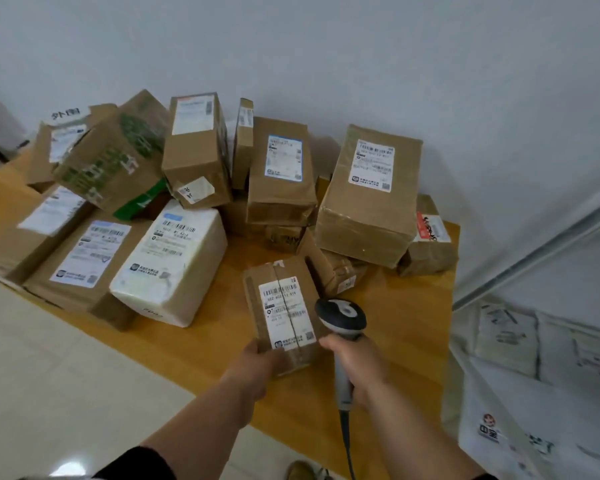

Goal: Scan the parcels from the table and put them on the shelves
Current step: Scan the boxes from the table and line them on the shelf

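Two hands are at work over the wooden worktop (409, 317). My left hand (257, 363) grips the near end of a small brown parcel (283, 311), thumb on top by the white label (286, 311), the fingers curled under where I can't see them. That parcel sits at the front of the worktop, tilted up a little toward me, label and barcode facing up. My right hand (359, 367) is clenched round the grip of a grey scanner (342, 318), whose dark head hangs just beside the parcel's right edge, over the label's lower corner. Its cable (347, 445) drops down past my wrist.

Behind lie many more parcels. A white one (172, 261) rests to the left, beside a flat brown box (84, 258). A tall taped box (369, 195) stands to the right, stacked on smaller ones. A box with green print (110, 161) leans at the back left. White sacks (534, 375) fill the right edge, perhaps on the floor; the blur makes it hard to tell.
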The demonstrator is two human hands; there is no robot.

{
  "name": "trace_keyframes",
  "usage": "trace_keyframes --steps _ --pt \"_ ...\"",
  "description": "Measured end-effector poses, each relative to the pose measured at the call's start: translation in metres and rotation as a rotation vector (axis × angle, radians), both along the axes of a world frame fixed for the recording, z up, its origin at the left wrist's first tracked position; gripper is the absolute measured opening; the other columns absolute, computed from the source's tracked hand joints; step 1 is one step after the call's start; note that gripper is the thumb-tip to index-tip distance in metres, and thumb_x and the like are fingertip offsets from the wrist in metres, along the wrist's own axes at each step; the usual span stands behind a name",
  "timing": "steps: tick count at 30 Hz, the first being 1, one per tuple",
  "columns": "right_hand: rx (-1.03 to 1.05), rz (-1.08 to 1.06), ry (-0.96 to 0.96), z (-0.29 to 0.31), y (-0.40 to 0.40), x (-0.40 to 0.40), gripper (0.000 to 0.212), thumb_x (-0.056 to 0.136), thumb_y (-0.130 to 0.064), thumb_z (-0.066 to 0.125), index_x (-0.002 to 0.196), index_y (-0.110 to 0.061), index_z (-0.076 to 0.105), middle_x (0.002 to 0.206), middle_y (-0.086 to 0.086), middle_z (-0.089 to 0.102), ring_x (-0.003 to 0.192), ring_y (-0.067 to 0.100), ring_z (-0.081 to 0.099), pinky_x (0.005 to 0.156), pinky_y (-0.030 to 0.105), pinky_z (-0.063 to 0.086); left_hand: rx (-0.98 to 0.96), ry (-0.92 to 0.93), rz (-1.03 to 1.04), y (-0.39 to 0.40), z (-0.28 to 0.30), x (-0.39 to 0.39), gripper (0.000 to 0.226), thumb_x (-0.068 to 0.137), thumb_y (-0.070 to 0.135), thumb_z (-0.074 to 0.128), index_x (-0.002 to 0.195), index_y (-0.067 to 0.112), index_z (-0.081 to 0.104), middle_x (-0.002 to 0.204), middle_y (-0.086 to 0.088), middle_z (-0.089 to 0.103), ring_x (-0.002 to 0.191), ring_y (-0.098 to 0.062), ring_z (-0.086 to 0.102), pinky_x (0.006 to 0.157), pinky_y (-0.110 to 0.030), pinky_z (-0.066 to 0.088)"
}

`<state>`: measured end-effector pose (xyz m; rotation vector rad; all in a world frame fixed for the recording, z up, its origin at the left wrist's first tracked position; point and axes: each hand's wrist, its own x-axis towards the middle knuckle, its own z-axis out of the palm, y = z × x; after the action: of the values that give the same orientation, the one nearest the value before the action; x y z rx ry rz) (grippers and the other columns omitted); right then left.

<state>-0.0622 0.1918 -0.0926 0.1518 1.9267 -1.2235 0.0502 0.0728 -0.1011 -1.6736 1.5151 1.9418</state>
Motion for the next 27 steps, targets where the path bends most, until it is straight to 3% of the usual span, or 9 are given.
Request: trace_keyframes --steps 3,6,9,13,16,21,27 --pt "-0.003 -0.039 -0.050 -0.004 -0.001 0.011 0.020 0.087 -0.015 0.072 0.079 -0.023 0.056 0.088 -0.003 0.062 0.078 0.009 0.052 0.082 0.033 0.042 0.032 -0.014 0.111 -0.008 -0.004 0.009 0.052 0.095 0.028 0.064 0.142 0.019 0.042 0.119 -0.003 0.053 0.107 -0.022 0.046 0.101 -0.044 0.041" --pt "0.012 -0.058 -0.086 -0.005 0.001 0.025 0.018 0.086 -0.015 0.072 0.082 -0.023 0.057 0.090 0.001 0.062 0.081 0.013 0.053 0.082 0.035 0.042 0.075 -0.016 0.190 -0.017 -0.002 0.023 0.042 0.092 0.030 0.070 0.126 0.023 0.047 0.115 -0.002 0.056 0.113 -0.025 0.049 0.103 -0.048 0.040" --pt "0.039 -0.086 -0.118 -0.007 0.004 0.038 0.016 0.086 -0.016 0.072 0.085 -0.020 0.057 0.090 0.005 0.060 0.083 0.020 0.054 0.078 0.035 0.042 0.103 -0.003 0.178 -0.020 -0.004 0.036 0.042 0.086 0.026 0.076 0.118 0.018 0.049 0.113 -0.010 0.062 0.102 -0.027 0.059 0.097 -0.048 0.050" --pt "0.058 -0.102 -0.137 0.002 0.011 0.054 0.017 0.083 -0.018 0.073 0.093 -0.011 0.061 0.091 0.012 0.060 0.084 0.028 0.056 0.074 0.037 0.042 0.162 0.074 0.167 -0.023 -0.001 0.055 0.063 0.081 0.018 0.080 0.134 0.016 0.045 0.113 -0.011 0.067 0.103 -0.027 0.062 0.088 -0.043 0.053" --pt "0.058 -0.099 -0.094 0.012 0.018 0.059 0.015 0.079 -0.017 0.071 0.082 -0.006 0.062 0.077 0.012 0.061 0.074 0.027 0.058 0.070 0.037 0.044 0.184 0.164 0.082 -0.028 0.003 0.070 0.050 0.082 0.013 0.077 0.128 0.015 0.058 0.109 -0.008 0.074 0.105 -0.028 0.064 0.082 -0.041 0.052" --pt "-0.116 -0.095 -0.005 0.052 0.023 0.076 0.004 0.086 -0.006 0.064 0.085 -0.003 0.067 0.072 0.010 0.069 0.063 0.020 0.066 0.066 0.034 0.053 0.155 0.282 0.077 -0.025 0.017 0.093 0.057 0.078 0.004 0.078 0.128 0.015 0.053 0.111 -0.009 0.072 0.103 -0.029 0.065 0.079 -0.042 0.052" --pt "-0.321 -0.023 0.074 0.103 0.028 0.118 0.013 0.089 0.000 0.058 0.080 0.003 0.067 0.072 0.018 0.068 0.058 0.024 0.064 0.051 0.027 0.049 0.134 0.390 0.066 -0.018 0.036 0.108 0.061 0.079 -0.001 0.075 0.131 0.014 0.048 0.113 -0.010 0.068 0.098 -0.029 0.065 0.066 -0.037 0.053"
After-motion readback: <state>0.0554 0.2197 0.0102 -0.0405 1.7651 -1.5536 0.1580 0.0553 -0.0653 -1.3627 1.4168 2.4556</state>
